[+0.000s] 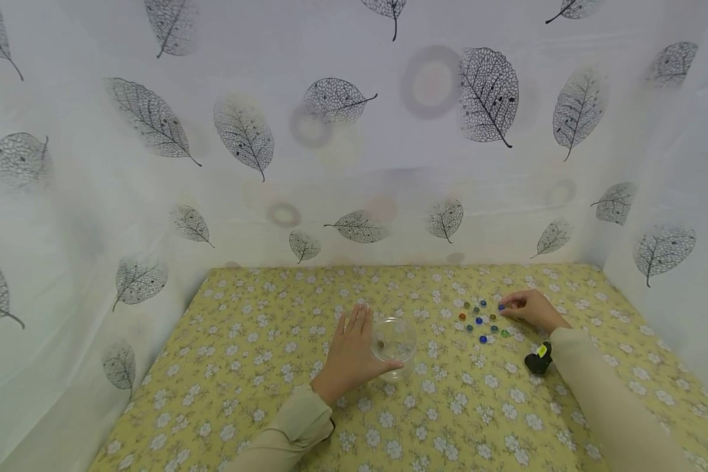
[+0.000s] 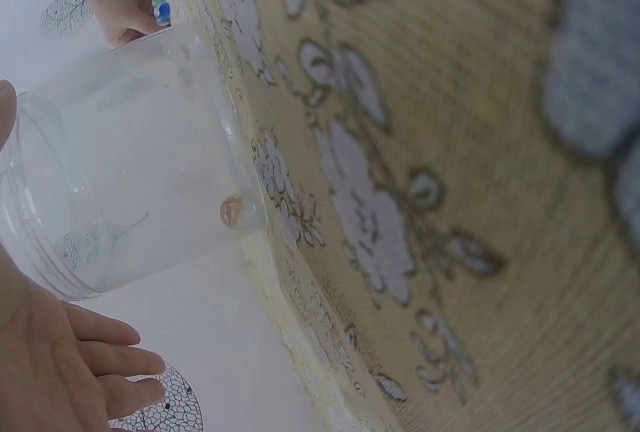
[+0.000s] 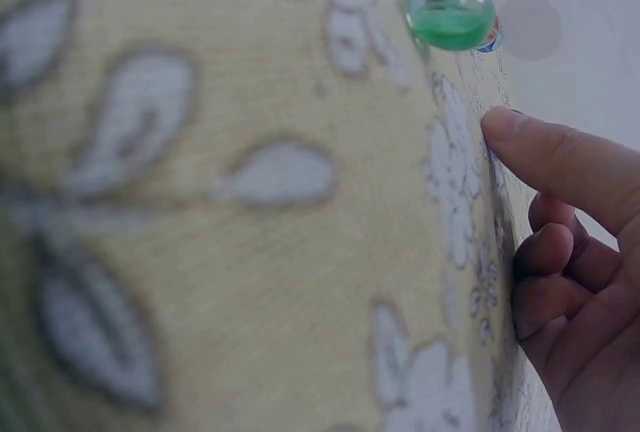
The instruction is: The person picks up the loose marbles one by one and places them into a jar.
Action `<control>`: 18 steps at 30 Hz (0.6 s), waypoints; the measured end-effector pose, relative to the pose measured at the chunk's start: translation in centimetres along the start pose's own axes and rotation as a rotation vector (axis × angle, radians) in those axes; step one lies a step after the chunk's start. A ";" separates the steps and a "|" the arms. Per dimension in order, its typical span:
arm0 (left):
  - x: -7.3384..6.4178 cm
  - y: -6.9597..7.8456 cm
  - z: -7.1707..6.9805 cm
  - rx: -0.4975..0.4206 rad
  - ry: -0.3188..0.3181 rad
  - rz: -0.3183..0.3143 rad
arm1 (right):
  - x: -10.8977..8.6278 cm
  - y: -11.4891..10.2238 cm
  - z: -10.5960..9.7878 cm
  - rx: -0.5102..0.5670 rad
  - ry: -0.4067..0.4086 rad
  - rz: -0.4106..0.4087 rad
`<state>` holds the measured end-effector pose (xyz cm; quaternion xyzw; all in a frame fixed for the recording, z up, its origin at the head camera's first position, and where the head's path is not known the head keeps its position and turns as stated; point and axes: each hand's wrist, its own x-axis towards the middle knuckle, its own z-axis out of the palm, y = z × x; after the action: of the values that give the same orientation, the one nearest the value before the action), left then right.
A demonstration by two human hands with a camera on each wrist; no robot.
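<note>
A clear jar [image 1: 396, 335] stands upright on the cloth with one brownish marble [image 2: 231, 212] at its bottom. My left hand [image 1: 351, 354] is beside the jar, fingers straight and thumb spread across its near side. In the left wrist view, the fingers [image 2: 115, 357] hold nothing. To the right lie several glass marbles [image 1: 479, 320] in blue, green, amber and red. My right hand [image 1: 528, 308] reaches down at their far right edge, its fingertips at a blue marble [image 1: 501, 307]. In the right wrist view the other fingers are curled, and no marble shows between fingertips.
A yellow flowered cloth [image 1: 259, 367] covers the table. Near the right sleeve is a black wrist device [image 1: 539, 359] with a yellow label. White curtains with leaf prints [image 1: 354, 177] enclose the back and sides. A green-and-clear marble [image 3: 452, 9] is close in the right wrist view.
</note>
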<state>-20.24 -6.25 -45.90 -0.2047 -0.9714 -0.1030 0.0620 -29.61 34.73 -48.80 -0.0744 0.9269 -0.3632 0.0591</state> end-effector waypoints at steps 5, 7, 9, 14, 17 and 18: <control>0.0 0.0 0.0 -0.006 0.002 -0.001 | 0.0 0.1 0.0 0.001 0.006 0.000; 0.0 0.0 0.0 -0.008 0.000 -0.003 | -0.1 0.2 0.0 -0.005 0.013 -0.003; 0.0 0.0 0.1 -0.008 -0.001 -0.003 | -0.1 0.2 0.0 -0.012 0.019 -0.005; 0.0 0.0 0.2 -0.001 0.008 0.002 | -0.1 0.3 0.0 -0.024 0.025 -0.012; 0.0 0.0 0.2 0.000 0.013 0.004 | -0.1 0.2 0.1 -0.021 0.026 -0.015; 0.0 0.0 0.2 0.001 0.015 0.004 | -0.2 0.2 0.1 -0.019 0.027 -0.016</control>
<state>-20.24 -6.27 -46.10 -0.2057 -0.9706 -0.1041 0.0694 -29.45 34.85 -48.94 -0.0774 0.9303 -0.3560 0.0433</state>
